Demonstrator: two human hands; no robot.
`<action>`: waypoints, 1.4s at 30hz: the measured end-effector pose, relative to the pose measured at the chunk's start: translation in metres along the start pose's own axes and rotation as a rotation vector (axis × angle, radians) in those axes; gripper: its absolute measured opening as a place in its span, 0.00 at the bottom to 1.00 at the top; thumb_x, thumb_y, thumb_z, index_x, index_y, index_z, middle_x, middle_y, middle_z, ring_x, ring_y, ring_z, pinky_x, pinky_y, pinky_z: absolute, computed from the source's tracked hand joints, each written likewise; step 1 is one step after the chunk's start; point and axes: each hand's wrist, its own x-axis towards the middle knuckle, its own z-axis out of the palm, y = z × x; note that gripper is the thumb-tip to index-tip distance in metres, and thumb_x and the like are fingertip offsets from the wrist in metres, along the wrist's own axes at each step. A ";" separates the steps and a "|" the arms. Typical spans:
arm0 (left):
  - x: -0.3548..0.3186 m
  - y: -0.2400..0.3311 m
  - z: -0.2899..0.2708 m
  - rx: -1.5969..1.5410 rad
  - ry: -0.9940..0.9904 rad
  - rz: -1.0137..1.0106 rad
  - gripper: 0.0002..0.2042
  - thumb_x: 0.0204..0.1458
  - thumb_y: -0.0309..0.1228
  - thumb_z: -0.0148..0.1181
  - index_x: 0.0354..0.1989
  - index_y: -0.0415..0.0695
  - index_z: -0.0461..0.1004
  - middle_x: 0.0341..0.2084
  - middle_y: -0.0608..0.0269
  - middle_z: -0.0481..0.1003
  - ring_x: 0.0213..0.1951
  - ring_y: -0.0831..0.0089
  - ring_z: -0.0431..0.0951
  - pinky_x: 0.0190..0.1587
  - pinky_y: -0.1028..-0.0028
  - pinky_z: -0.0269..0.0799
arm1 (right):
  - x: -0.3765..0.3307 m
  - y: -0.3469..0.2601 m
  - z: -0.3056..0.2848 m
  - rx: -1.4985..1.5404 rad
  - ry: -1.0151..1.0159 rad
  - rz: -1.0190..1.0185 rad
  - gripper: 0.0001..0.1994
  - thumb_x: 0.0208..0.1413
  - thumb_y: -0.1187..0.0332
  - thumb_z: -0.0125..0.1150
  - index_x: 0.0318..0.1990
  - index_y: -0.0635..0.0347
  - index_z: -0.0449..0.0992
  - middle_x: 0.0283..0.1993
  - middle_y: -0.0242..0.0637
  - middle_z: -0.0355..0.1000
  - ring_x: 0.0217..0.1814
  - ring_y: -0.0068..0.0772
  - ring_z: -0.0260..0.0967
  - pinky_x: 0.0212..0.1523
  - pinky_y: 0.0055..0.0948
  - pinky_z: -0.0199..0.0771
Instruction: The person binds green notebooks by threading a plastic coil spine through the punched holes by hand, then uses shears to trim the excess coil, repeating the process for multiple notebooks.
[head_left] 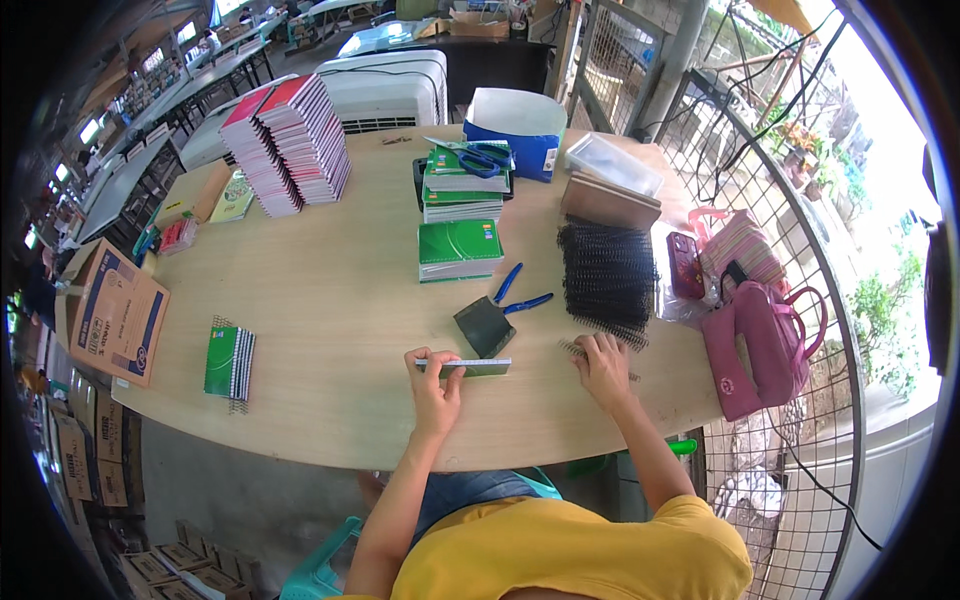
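Sitting at the near edge of the wooden tabletop, both forearms coming in from six o'clock. Pinching the left end of a thin green notebook with the left hand, fingers closed on it, its white page edge facing up, lying flat just past the tabletop's near edge. Resting the right hand at three o'clock of that notebook, fingers curled down onto a black spiral binding coil; cannot tell whether actually gripping it. Lying touching the notebook at twelve o'clock, blue-handled pliers with a dark flat head. Spreading out at one o'clock, a heap of black binding coils, with a brown cardboard pad beyond. Lying well apart at nine o'clock, a coil-bound green notebook. Stacking up farther at twelve o'clock, green notebooks, then a taller stack with blue scissors on top. Towering at eleven o'clock, a pile of red-covered notebooks. Sitting at the right rim, pink bags.
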 end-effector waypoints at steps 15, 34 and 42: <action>-0.002 0.011 0.012 -0.036 0.114 -0.017 0.19 0.48 0.40 0.75 0.40 0.45 0.74 0.41 0.53 0.63 0.47 0.57 0.66 0.44 0.62 0.70 | 0.058 -0.067 -0.024 0.690 -0.164 -0.081 0.08 0.53 0.76 0.67 0.41 0.60 0.82 0.37 0.39 0.77 0.32 0.37 0.74 0.33 0.33 0.74; -0.007 0.007 0.006 -0.012 0.163 -0.025 0.19 0.48 0.40 0.75 0.41 0.44 0.73 0.43 0.52 0.64 0.47 0.56 0.66 0.46 0.60 0.68 | 0.065 -0.081 -0.022 0.623 -0.271 -0.262 0.11 0.52 0.71 0.69 0.42 0.58 0.78 0.37 0.39 0.75 0.40 0.48 0.76 0.36 0.39 0.77; -0.008 0.006 0.008 -0.027 0.182 -0.028 0.18 0.47 0.36 0.76 0.40 0.44 0.73 0.40 0.53 0.65 0.48 0.55 0.65 0.46 0.59 0.68 | 0.062 -0.094 -0.013 0.430 -0.153 -0.363 0.12 0.50 0.70 0.71 0.41 0.56 0.76 0.40 0.36 0.73 0.42 0.44 0.73 0.36 0.39 0.74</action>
